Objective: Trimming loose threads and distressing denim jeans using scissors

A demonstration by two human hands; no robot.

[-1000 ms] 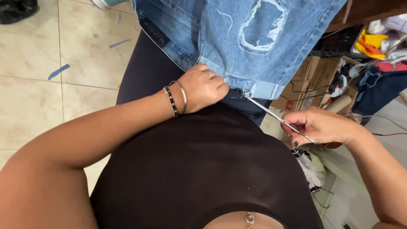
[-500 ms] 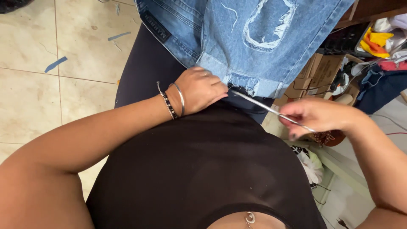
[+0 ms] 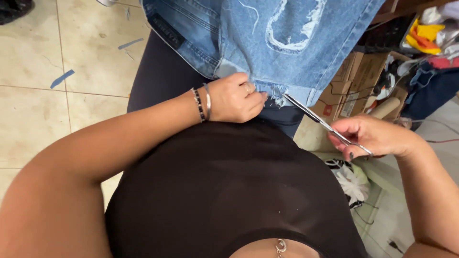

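A pair of light blue ripped denim jeans (image 3: pixel 267 43) hangs over my lap, with a frayed hem at its lower edge. My left hand (image 3: pixel 234 98), with bracelets on the wrist, pinches that frayed hem. My right hand (image 3: pixel 370 136) grips a thin metal tool, like long tweezers or narrow scissors (image 3: pixel 318 119). Its tip touches the frayed edge just right of my left hand. My black top fills the lower middle of the view.
Beige floor tiles (image 3: pixel 57 110) with blue tape scraps lie to the left. Cardboard boxes (image 3: pixel 354 81) stand at the right, with piled colourful clothes (image 3: pixel 425 33) behind them. A white and black cloth (image 3: pixel 349 179) lies on the floor below my right hand.
The view has shifted slightly. My right hand has kept the tool's tip at the frayed hem while my left hand stays clamped on the denim.
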